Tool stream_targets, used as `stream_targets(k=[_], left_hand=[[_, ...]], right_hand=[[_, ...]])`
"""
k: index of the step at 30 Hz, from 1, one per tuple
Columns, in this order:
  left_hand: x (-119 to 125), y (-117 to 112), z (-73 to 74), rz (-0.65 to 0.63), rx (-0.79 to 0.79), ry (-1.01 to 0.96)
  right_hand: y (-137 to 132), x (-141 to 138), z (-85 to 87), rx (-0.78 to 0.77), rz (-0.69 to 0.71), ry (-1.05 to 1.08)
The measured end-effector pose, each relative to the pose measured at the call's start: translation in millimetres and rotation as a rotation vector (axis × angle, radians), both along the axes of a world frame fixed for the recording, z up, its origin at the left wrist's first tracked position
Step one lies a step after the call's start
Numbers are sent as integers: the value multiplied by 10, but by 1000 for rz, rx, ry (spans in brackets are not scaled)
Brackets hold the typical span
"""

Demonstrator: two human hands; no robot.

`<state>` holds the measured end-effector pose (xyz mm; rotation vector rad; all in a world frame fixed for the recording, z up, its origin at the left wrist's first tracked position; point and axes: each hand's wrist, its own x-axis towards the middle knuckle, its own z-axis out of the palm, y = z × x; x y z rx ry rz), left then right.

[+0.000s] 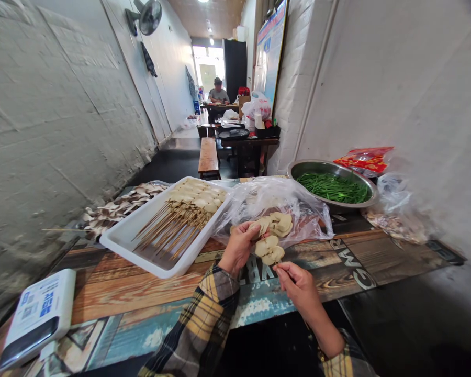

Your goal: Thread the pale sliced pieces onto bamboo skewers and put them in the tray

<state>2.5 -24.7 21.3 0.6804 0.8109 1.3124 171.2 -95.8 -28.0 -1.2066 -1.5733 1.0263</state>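
My left hand (pixel 239 248) is closed on a few pale, thin round food slices, whose exact kind I cannot tell. My right hand (pixel 299 284) pinches the lower end of a skewer, mostly hidden by the fingers. Several slices (pixel 269 250) are threaded on this skewer, between the two hands. Just behind, more loose pale slices (pixel 281 224) lie at the mouth of a clear plastic bag (pixel 275 191). Left of my hands, a white tray (pixel 167 273) holds rows of filled skewers (pixel 176 222), their bare sticks pointing toward me.
Mushroom-like strips (pixel 118 207) lie left of the tray. A steel bowl (pixel 371 204) of green stalks (pixel 333 187) stands back right, beside plastic bags (pixel 394 193). A white device (pixel 37 314) sits front left on the wood-patterned table (pixel 141 298). Far back, a person (pixel 219 94) sits at another table.
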Motion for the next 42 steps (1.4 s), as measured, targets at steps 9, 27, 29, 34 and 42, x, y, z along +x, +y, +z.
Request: stream_targets(k=[9,27,29,34,42], left_hand=[[-7,-3,11,73,4,67],[25,-30,-3,-39,25,183],[18,-34,19,-57,18,150],[6,-36,62,-101,8,84],[-7,-19,-13,-18,-20,172]], right_hand=[[-12,21,-24,63,-3,-80],[-26,42,-20,70,-2,-64],[-18,44,-15,57,3,-43],[-13,49,0,56,26,-39],[-38,16,-14,133,17,-159]])
